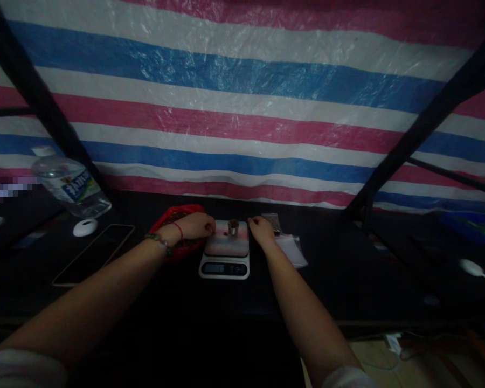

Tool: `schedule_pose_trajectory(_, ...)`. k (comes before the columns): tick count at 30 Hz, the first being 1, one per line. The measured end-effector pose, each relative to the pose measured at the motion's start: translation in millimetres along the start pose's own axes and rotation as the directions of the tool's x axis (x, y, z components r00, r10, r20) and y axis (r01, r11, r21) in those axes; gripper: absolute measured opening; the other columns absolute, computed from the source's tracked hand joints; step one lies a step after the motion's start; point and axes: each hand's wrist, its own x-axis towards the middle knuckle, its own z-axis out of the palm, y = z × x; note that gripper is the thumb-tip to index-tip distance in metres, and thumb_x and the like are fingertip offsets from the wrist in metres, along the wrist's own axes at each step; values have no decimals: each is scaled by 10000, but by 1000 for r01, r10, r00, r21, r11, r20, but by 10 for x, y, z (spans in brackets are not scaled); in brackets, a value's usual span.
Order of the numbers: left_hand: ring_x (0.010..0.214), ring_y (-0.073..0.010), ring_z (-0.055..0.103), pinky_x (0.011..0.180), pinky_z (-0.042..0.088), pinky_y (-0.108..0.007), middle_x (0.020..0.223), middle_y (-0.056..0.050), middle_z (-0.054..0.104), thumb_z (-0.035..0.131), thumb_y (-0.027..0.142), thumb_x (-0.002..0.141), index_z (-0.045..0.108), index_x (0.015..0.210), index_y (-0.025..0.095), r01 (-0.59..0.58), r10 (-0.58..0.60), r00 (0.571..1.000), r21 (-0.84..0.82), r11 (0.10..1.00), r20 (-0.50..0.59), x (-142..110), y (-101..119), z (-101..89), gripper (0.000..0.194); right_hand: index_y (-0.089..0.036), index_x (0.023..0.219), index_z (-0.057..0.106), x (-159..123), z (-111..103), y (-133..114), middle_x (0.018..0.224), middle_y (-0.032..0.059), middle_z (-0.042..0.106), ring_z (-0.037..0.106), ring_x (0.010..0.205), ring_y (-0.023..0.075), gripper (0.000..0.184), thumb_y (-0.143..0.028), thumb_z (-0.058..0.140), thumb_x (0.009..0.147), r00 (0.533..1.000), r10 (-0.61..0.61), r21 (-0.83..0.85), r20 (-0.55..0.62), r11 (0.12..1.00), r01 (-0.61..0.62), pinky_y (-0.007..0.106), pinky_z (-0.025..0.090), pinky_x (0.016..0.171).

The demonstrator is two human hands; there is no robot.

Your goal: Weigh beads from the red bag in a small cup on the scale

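While on scale (226, 247), cup (233, 228) between 2 hands (198, 225) (262, 229).

Metal cup (233, 227) w/ brown bits on scale (226, 242); L hand (199, 225) nr red bag (185, 250), R hand (262, 227) nr scale's right edge.

Single head-worn view, looking forward and down over dark tabletop (331, 291).
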Motion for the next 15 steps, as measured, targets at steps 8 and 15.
schedule_pose_trajectory(8,822,-183,643,720,461,-246,887,-32,704,516,189,705,684,897,187,0,-1,1000,-70,998,-2,-144,-122,7,255,-179,984,684,4,7,3,995,98,704,634,980,212,353,-405,427,896,1000,0,-1,-2,1000,0,279,437,822)
schedule_pose_trajectory(15,734,-174,644,656,460,-238,804,-28,701,554,195,676,649,830,172,16,-26,998,-170,985,-55,-175,-132,180,182,-193,976,685,12,20,18,974,81,710,642,945,196,328,-395,442,888,1000,3,5,-2,1000,-3,267,444,808)
